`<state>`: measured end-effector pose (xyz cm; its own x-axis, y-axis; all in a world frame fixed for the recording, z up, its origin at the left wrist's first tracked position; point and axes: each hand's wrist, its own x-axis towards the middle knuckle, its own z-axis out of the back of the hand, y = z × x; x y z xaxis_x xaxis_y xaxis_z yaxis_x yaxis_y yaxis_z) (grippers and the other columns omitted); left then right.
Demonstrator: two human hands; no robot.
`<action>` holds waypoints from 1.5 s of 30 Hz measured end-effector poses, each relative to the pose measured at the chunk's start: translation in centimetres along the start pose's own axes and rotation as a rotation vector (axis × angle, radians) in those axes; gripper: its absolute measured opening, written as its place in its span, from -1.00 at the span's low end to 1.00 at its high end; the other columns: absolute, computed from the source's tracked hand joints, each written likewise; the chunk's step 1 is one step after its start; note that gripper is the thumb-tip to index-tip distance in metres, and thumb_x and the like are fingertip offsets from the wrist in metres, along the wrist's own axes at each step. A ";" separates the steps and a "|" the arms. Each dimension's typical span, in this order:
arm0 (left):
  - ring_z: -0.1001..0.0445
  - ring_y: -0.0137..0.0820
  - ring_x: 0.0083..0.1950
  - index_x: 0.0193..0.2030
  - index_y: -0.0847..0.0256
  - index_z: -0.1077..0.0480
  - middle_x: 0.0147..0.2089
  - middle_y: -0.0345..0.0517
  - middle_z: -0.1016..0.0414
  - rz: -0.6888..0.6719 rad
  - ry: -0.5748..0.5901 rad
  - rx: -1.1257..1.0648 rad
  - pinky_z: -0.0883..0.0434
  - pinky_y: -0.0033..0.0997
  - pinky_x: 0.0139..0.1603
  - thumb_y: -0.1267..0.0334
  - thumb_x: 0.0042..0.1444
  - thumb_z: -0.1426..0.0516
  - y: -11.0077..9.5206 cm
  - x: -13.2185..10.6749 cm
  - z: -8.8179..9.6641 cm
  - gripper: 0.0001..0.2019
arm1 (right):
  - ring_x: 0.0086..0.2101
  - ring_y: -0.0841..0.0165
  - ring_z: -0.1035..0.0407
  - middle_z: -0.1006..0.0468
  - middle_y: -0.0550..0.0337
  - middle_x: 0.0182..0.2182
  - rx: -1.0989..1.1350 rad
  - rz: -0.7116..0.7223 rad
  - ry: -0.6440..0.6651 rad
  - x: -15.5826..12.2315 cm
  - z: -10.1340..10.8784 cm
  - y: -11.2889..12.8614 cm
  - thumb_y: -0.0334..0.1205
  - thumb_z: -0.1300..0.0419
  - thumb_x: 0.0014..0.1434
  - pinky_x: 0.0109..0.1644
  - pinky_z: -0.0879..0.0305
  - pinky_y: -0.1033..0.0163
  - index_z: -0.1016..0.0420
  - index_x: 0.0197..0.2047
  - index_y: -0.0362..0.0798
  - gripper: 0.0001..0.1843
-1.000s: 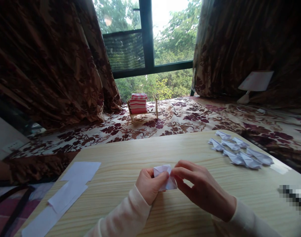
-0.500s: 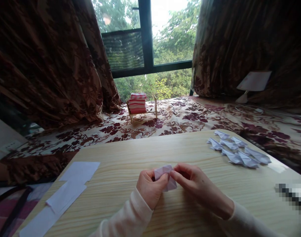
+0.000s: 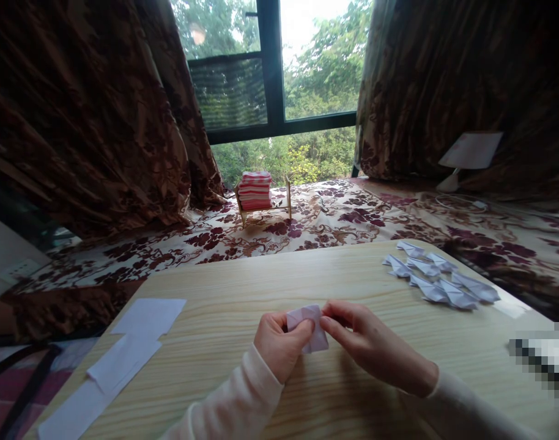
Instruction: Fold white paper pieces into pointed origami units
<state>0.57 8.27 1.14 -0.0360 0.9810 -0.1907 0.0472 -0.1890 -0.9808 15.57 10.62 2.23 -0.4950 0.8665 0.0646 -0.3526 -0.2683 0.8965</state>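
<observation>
A small folded piece of white paper (image 3: pixel 320 339) with crease lines is held above the table in front of me. My left hand (image 3: pixel 279 345) grips it from the left, the thumb pressed flat across its face and the fingers behind. Thumb and forefinger of my right hand (image 3: pixel 373 345) are pinched together at the paper's upper right edge. Several white folded paper pieces (image 3: pixel 438 287) lie grouped at the table's far right. Flat white paper sheets (image 3: pixel 123 357) overlap along the left side.
The pale wooden table (image 3: pixel 243 278) has a rounded far edge. A blurred-out object (image 3: pixel 543 360) is at the right edge. Beyond, on floral cloth, a small rack (image 3: pixel 288 201) holds stacked red-and-white cloths (image 3: pixel 255 190). A white lamp (image 3: pixel 472 151) stands at the back right.
My right fingertips have shifted slightly right and up, toward the paper's edge. My left thumb and the folded paper have hardly moved.
</observation>
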 end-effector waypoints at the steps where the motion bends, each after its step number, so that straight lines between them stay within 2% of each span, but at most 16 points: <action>1: -0.23 -0.53 -0.58 -0.63 0.38 -0.48 -0.66 -0.17 -0.35 0.006 0.007 -0.004 -0.24 -0.51 -0.49 0.11 -0.32 -0.29 0.0 0.0 0.0 -0.70 | -0.50 0.44 -0.15 -0.29 0.27 -0.57 0.021 -0.004 0.027 0.0 0.2 0.0 -0.10 -0.03 0.13 -0.46 -0.08 0.35 -0.32 -0.51 -0.11 -0.71; 4: -0.25 -0.53 -0.58 -0.60 0.39 -0.50 -0.65 -0.15 -0.38 0.019 0.018 -0.024 -0.25 -0.52 -0.50 0.09 -0.36 -0.32 0.0 0.2 0.2 -0.67 | -0.52 0.47 -0.12 -0.26 0.29 -0.59 0.083 -0.035 0.061 0.1 0.6 -0.2 -0.06 -0.06 0.10 -0.49 -0.05 0.37 -0.35 -0.53 -0.12 -0.68; 7: -0.27 -0.51 -0.56 -0.52 0.38 -0.53 -0.61 -0.12 -0.41 0.018 0.012 -0.063 -0.27 -0.52 -0.54 -0.01 -0.37 -0.32 -0.1 0.5 0.4 -0.58 | -0.58 0.49 -0.11 -0.27 0.31 -0.64 0.163 -0.074 -0.009 0.3 0.5 -0.8 0.01 -0.10 0.07 -0.53 -0.03 0.38 -0.39 -0.52 -0.13 -0.64; 11: -0.29 -0.48 -0.53 -0.42 0.38 -0.53 -0.56 -0.09 -0.42 0.000 -0.015 -0.137 -0.29 -0.51 -0.57 -0.18 -0.28 -0.24 0.2 0.8 0.5 -0.46 | -0.65 0.52 -0.14 -0.33 0.31 -0.68 0.353 -0.146 -0.086 0.5 -0.3 -1.2 0.11 -0.16 0.00 -0.58 -0.07 0.38 -0.40 -0.51 -0.13 -0.59; 15: -0.31 -0.49 -0.52 -0.42 0.36 -0.51 -0.53 -0.09 -0.45 -0.031 -0.081 -0.198 -0.29 -0.51 -0.53 -0.10 -0.26 -0.27 1.0 0.8 0.3 -0.53 | -0.64 0.51 -0.20 -0.40 0.24 -0.65 0.497 -0.181 -0.093 0.5 -1.3 -0.8 0.13 -0.21 -0.05 -0.61 -0.08 0.41 -0.41 -0.50 -0.15 -0.57; 19: -0.32 -0.46 -0.52 -0.49 0.35 -0.48 -0.57 -0.11 -0.44 -0.043 -0.116 -0.245 -0.29 -0.47 -0.48 -0.08 -0.26 -0.28 1.6 0.9 0.3 -0.57 | -0.58 0.47 -0.29 -0.45 0.18 -0.58 0.528 -0.172 -0.049 0.4 -2.0 -0.4 0.13 -0.18 -0.02 -0.62 -0.11 0.42 -0.39 -0.49 -0.15 -0.56; 21: -0.33 -0.45 -0.52 -0.50 0.34 -0.48 -0.58 -0.12 -0.43 -0.046 -0.111 -0.247 -0.28 -0.45 -0.45 -0.07 -0.27 -0.29 1.6 1.0 0.5 -0.57 | -0.57 0.44 -0.32 -0.45 0.16 -0.56 0.439 -0.150 -0.030 0.3 -1.8 -0.5 0.12 -0.12 0.04 -0.63 -0.14 0.40 -0.39 -0.49 -0.14 -0.56; 23: -0.31 -0.46 -0.51 -0.49 0.35 -0.49 -0.57 -0.14 -0.44 -0.048 -0.107 -0.231 -0.26 -0.47 -0.45 -0.04 -0.28 -0.30 1.5 1.0 0.7 -0.58 | -0.53 0.41 -0.35 -0.47 0.15 -0.53 0.247 -0.076 -0.106 0.1 -1.3 -0.6 0.06 -0.08 0.11 -0.57 -0.22 0.36 -0.42 -0.40 -0.13 -0.62; 25: -0.29 -0.50 -0.53 -0.49 0.36 -0.51 -0.58 -0.16 -0.43 -0.045 -0.098 -0.207 -0.22 -0.50 -0.46 -0.03 -0.30 -0.31 1.2 1.0 0.8 -0.59 | -0.41 0.37 -0.40 -0.51 0.12 -0.41 0.061 0.062 -0.246 -0.1 -0.7 -0.7 -0.08 -0.10 0.14 -0.41 -0.33 0.30 -0.42 -0.22 -0.10 -0.73; 27: -0.24 -0.53 -0.55 -0.51 0.36 -0.51 -0.62 -0.20 -0.39 -0.036 -0.078 -0.184 -0.18 -0.52 -0.49 -0.02 -0.34 -0.33 0.8 0.8 0.8 -0.59 | -0.25 0.34 -0.40 -0.50 0.10 -0.24 -0.034 0.240 -0.314 -0.2 -0.3 -0.7 -0.23 -0.12 0.13 -0.26 -0.37 0.26 -0.36 -0.08 -0.05 -0.73; 29: -0.22 -0.54 -0.57 -0.53 0.36 -0.51 -0.64 -0.22 -0.36 -0.029 -0.052 -0.163 -0.16 -0.53 -0.51 -0.02 -0.37 -0.33 0.5 0.7 0.7 -0.58 | -0.23 0.35 -0.39 -0.47 0.09 -0.17 -0.082 0.395 -0.264 -0.3 -0.1 -0.7 -0.36 -0.10 0.11 -0.24 -0.38 0.27 -0.35 -0.07 -0.01 -0.71; 31: -0.22 -0.53 -0.56 -0.53 0.36 -0.51 -0.63 -0.21 -0.37 -0.025 -0.029 -0.140 -0.15 -0.53 -0.51 -0.03 -0.39 -0.33 0.2 0.6 0.7 -0.58 | -0.33 0.40 -0.39 -0.47 0.11 -0.19 -0.136 0.481 -0.218 -0.3 -0.1 -0.7 -0.43 -0.07 0.09 -0.30 -0.38 0.29 -0.37 -0.09 0.00 -0.69; 33: -0.23 -0.52 -0.55 -0.50 0.38 -0.52 -0.62 -0.18 -0.38 -0.021 -0.010 -0.117 -0.16 -0.52 -0.49 -0.03 -0.38 -0.33 0.1 0.6 0.7 -0.56 | -0.40 0.43 -0.36 -0.47 0.13 -0.25 -0.180 0.509 -0.206 -0.3 -0.2 -0.8 -0.46 -0.05 0.10 -0.33 -0.37 0.31 -0.37 -0.10 -0.01 -0.70; 37: -0.23 -0.50 -0.54 -0.46 0.38 -0.51 -0.60 -0.18 -0.38 -0.023 0.008 -0.082 -0.17 -0.49 -0.47 -0.02 -0.34 -0.30 0.1 0.7 0.8 -0.56 | -0.36 0.39 -0.36 -0.46 0.12 -0.30 -0.271 0.513 -0.210 -0.3 -0.1 -0.9 -0.42 -0.02 0.18 -0.29 -0.34 0.28 -0.38 -0.12 -0.02 -0.76; 41: -0.20 -0.51 -0.55 -0.51 0.37 -0.48 -0.63 -0.20 -0.33 -0.030 0.011 -0.050 -0.16 -0.50 -0.49 0.00 -0.31 -0.28 0.1 0.6 0.7 -0.61 | -0.32 0.36 -0.36 -0.47 0.11 -0.30 -0.392 0.509 -0.193 -0.4 0.1 -0.9 -0.36 0.00 0.22 -0.26 -0.31 0.27 -0.39 -0.15 -0.02 -0.81; 45: -0.16 -0.52 -0.58 -0.56 0.36 -0.45 -0.66 -0.23 -0.27 -0.037 0.019 -0.016 -0.12 -0.50 -0.52 0.01 -0.29 -0.26 -0.1 0.4 0.6 -0.64 | -0.37 0.39 -0.35 -0.47 0.13 -0.34 -0.443 0.512 -0.171 -0.5 0.2 -0.7 -0.32 0.00 0.24 -0.31 -0.26 0.32 -0.41 -0.22 -0.03 -0.83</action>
<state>-0.09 8.66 1.16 -0.0191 0.9879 -0.1539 0.0624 -0.1524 -0.9863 16.24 10.44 1.69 -0.5664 0.6294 0.5320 -0.4171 -0.7757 0.4737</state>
